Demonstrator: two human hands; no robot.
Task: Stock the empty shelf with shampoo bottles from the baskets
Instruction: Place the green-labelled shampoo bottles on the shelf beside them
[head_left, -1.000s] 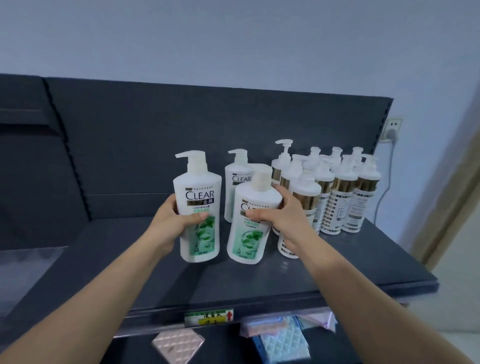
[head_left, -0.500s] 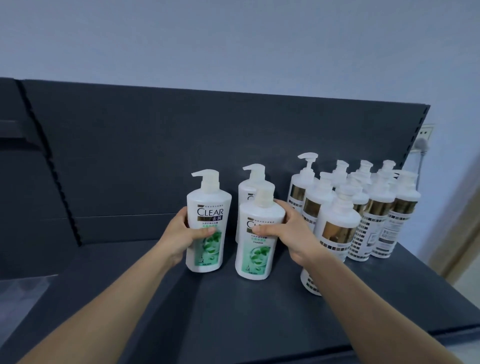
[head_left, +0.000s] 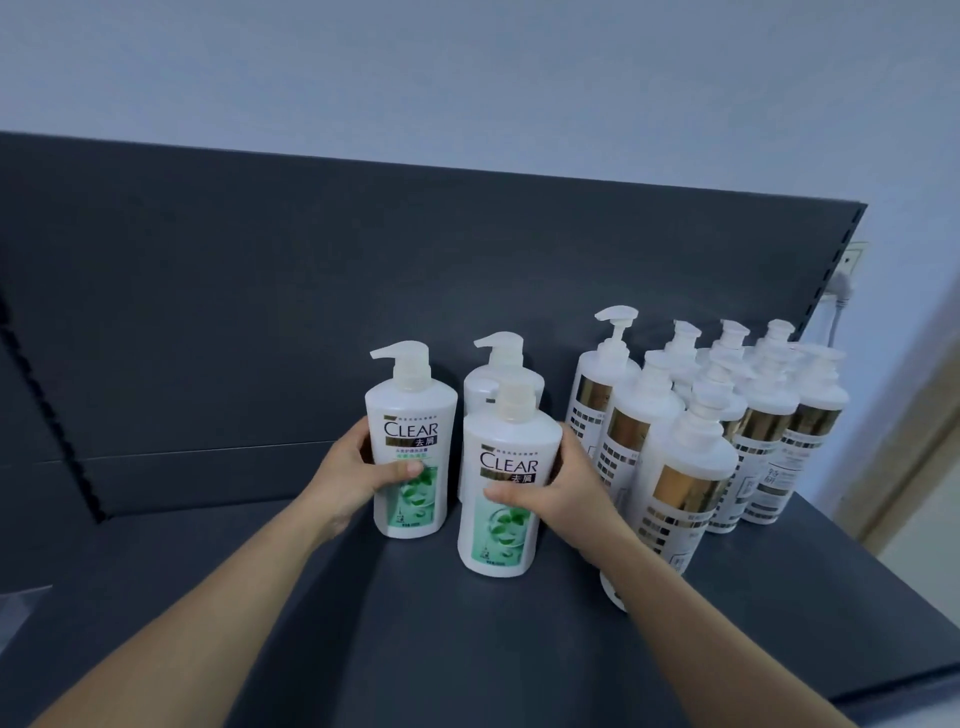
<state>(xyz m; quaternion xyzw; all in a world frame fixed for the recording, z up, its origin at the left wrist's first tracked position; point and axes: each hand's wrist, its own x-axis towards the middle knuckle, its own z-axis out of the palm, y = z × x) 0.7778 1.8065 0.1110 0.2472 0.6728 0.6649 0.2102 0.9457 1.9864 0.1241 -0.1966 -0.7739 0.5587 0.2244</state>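
On the shelf (head_left: 415, 639), the right hand (head_left: 566, 493) wraps the nearer CLEAR shampoo bottle (head_left: 506, 519). The left hand (head_left: 353, 478) grips a second CLEAR bottle (head_left: 413, 415) slightly further back. Both bottles stand upright. Best to turn the labels forward and line them with the rear CLEAR bottle (head_left: 501, 374), clear of the gold-banded pump bottles (head_left: 685, 483), before letting go. A second ago both were tilted, nearer the front edge.

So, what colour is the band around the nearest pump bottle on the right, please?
The band is metallic gold; head view.
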